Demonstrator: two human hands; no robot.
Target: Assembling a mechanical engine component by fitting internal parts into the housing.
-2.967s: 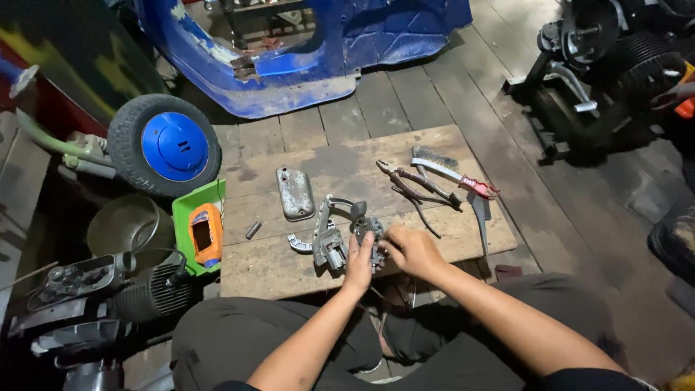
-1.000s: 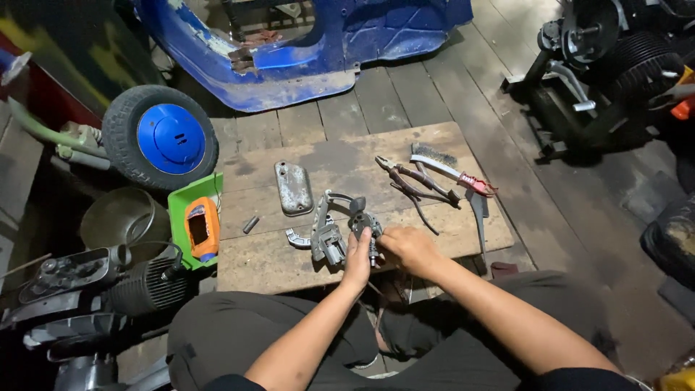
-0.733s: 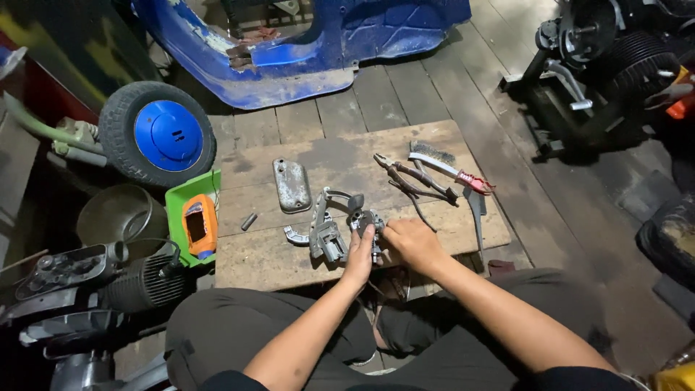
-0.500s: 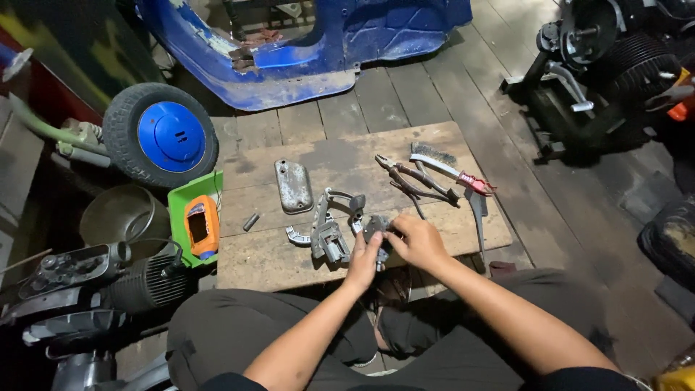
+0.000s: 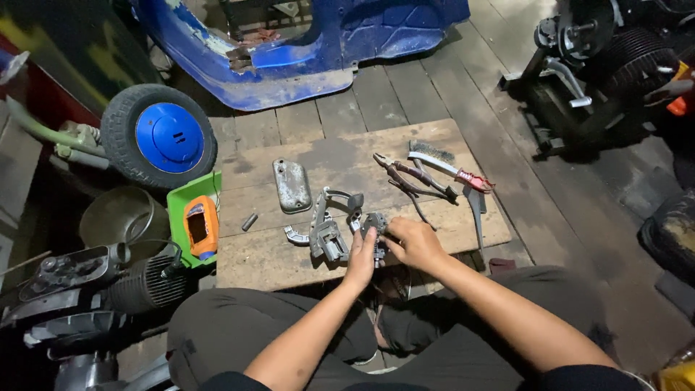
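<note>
I see a small black tyre with a blue hub (image 5: 161, 136) left of the wooden board (image 5: 463, 217), red-handled pliers (image 5: 409, 177), a wire brush (image 5: 445, 161), a dull oval metal cover (image 5: 291, 185).

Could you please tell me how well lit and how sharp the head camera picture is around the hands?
Head view: the board is evenly lit and sharp; left hand and right hand on the metal part show clearly; the left edge and the lap below fall into deep shadow; no strong glare.
</note>
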